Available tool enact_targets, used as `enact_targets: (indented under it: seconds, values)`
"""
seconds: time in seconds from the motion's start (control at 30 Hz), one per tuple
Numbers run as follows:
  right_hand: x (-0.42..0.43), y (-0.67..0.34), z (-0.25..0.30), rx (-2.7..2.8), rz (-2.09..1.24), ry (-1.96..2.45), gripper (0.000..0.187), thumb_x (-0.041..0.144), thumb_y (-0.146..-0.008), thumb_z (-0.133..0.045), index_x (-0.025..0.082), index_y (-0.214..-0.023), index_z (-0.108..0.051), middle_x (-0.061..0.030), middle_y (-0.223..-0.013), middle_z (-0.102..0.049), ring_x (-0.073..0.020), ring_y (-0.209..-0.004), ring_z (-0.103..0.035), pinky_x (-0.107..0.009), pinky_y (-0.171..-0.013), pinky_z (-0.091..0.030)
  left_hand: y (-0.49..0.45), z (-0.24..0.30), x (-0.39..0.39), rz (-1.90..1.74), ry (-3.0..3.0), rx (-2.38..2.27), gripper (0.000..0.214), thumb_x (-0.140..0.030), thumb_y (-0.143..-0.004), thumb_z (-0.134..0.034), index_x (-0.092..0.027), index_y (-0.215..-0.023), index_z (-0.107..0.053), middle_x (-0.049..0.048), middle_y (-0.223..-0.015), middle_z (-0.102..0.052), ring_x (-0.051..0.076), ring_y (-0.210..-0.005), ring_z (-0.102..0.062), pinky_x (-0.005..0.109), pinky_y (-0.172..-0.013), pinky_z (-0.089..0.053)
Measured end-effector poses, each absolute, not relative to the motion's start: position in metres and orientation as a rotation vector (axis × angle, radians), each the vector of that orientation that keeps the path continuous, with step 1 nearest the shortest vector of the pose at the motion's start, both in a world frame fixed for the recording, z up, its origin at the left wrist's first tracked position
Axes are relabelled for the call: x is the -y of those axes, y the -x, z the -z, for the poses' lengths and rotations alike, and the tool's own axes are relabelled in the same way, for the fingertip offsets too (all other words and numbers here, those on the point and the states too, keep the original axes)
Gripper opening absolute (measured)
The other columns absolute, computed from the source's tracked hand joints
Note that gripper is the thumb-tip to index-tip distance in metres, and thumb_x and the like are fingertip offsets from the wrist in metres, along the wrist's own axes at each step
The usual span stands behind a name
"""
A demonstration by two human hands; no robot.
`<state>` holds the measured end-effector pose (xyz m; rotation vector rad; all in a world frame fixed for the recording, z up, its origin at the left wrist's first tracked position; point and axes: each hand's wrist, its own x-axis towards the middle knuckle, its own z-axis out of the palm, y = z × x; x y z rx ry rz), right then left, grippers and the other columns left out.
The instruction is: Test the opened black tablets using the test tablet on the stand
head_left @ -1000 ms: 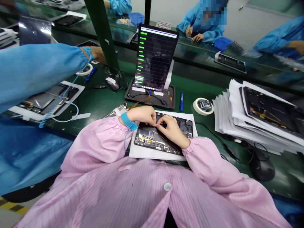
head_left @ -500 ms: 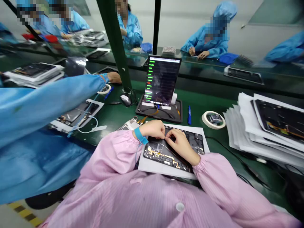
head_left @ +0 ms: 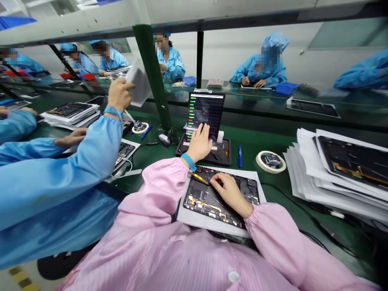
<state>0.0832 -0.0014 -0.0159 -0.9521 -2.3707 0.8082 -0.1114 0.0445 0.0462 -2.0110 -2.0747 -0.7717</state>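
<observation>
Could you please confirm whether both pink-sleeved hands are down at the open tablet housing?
No, only the right hand is at the tablet housing; the left hand is up before the lit screen.

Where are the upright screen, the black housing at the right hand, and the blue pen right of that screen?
Upright screen (head_left: 209,111), head view: dark display face.
Black housing (head_left: 198,190), head view: inside, left part.
Blue pen (head_left: 240,156), head view: middle of barrel.

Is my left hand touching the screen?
Cannot tell: in the head view, the left hand overlaps the screen, but neither contact nor gap shows.
</observation>
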Motion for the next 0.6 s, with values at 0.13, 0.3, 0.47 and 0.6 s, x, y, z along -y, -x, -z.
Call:
enact_targets:
  seconds: [0.13,0.3,0.47,0.6]
  values:
    - [0.001,-0.082,0.017,2.376,-0.799,0.945,0.015,0.03,-0.09,-0.054,0.02,-0.081,-0.061,-0.0021,-0.084,-0.064,-0.0196,-0.084,-0.057,-0.034,-0.076,-0.04,0.095,-0.05,-0.053,0.624,1.938,2.098,0.058,-0.02,-0.09,-0.042,-0.002,-0.143,-0.031,0.0202,-0.152,-0.033,0.029,-0.144,-0.02,0.047,-0.115,-0.021]
    - [0.009,-0.081,0.003,2.454,-0.725,0.906,0.005,0.02,-0.086,-0.057,0.019,-0.085,-0.062,-0.0047,-0.089,-0.067,-0.0201,-0.084,-0.06,-0.033,-0.076,-0.043,0.042,-0.066,-0.019,0.519,2.139,2.223,0.03,-0.024,-0.089,-0.045,-0.011,-0.11,-0.062,0.0157,-0.112,-0.067,0.028,-0.11,-0.059,0.039,-0.091,-0.046]
    - [0.012,-0.132,-0.053,2.888,-0.421,0.829,0.004,0.019,-0.082,-0.062,0.02,-0.086,-0.064,-0.0079,-0.088,-0.069,-0.0253,-0.082,-0.064,-0.035,-0.074,-0.044,0.017,-0.048,-0.003,0.491,2.492,2.21,0.025,-0.024,-0.09,-0.047,-0.018,-0.095,-0.069,0.0078,-0.096,-0.072,0.022,-0.092,-0.064,0.032,-0.082,-0.049]
    - [0.0,-0.197,-0.073,2.799,-0.175,1.326,0.009,0.012,-0.083,-0.056,0.02,-0.082,-0.06,-0.0067,-0.081,-0.067,-0.0238,-0.074,-0.062,-0.034,-0.066,-0.041,0.02,-0.024,-0.006,0.51,2.546,2.096,0.02,-0.028,-0.088,-0.054,-0.016,-0.088,-0.07,0.0084,-0.092,-0.071,0.023,-0.092,-0.062,0.033,-0.082,-0.047]
